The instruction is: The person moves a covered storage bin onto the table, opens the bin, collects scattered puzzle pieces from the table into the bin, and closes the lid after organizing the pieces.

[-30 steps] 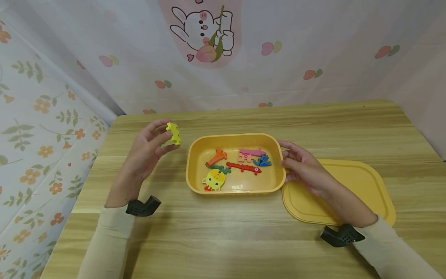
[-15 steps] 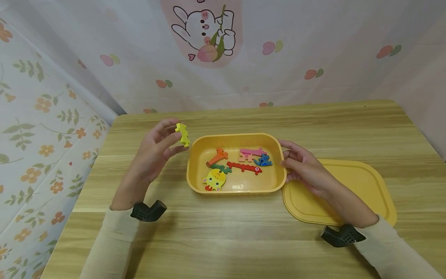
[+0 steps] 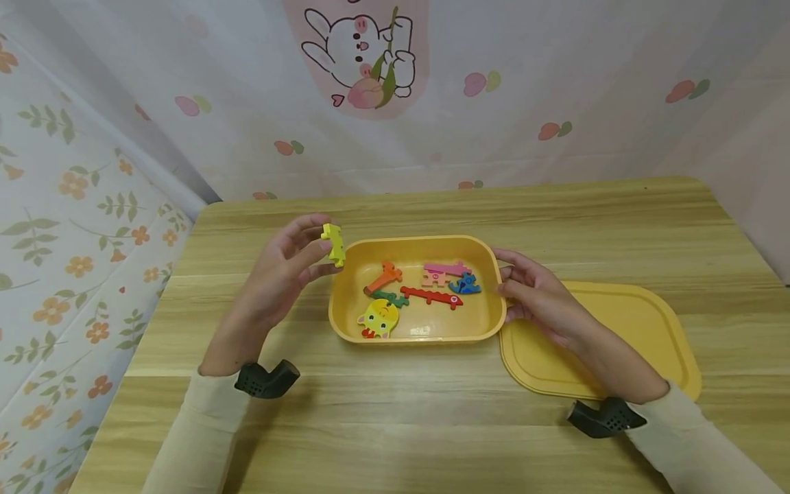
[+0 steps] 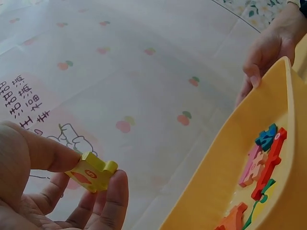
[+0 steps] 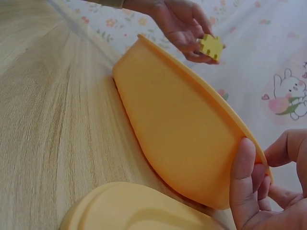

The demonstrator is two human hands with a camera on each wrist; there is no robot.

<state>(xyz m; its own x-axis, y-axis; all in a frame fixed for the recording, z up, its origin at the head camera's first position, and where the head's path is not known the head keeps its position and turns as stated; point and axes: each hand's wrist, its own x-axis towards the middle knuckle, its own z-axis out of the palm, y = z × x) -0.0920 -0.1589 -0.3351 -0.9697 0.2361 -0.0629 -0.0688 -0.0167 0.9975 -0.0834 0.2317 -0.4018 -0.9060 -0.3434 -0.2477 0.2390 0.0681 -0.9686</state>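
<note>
My left hand [image 3: 280, 271] pinches a small yellow jigsaw-like piece [image 3: 334, 245] between thumb and fingers, just above the left end of a yellow-orange plastic box [image 3: 426, 330]. In the left wrist view, a red mark shows on the face of that yellow piece [image 4: 93, 172]. My right hand [image 3: 540, 295] grips the box's right rim, its thumb and fingers on either side of the wall in the right wrist view. Inside lie a yellow animal head [image 3: 379, 318], a long red piece [image 3: 431, 296], an orange piece [image 3: 384, 278] and a blue piece [image 3: 465, 284].
Pink [image 3: 446, 269], peach [image 3: 435, 278] and green pieces [image 3: 392, 298] also lie in the box. A yellow lid [image 3: 636, 336] lies flat on the wooden table [image 3: 395, 418] at right, partly under my right forearm. A printed curtain [image 3: 444, 137] hangs behind the table.
My left hand has moved right with the yellow piece, from beside the box to its left rim. My right hand and the box have stayed in place.
</note>
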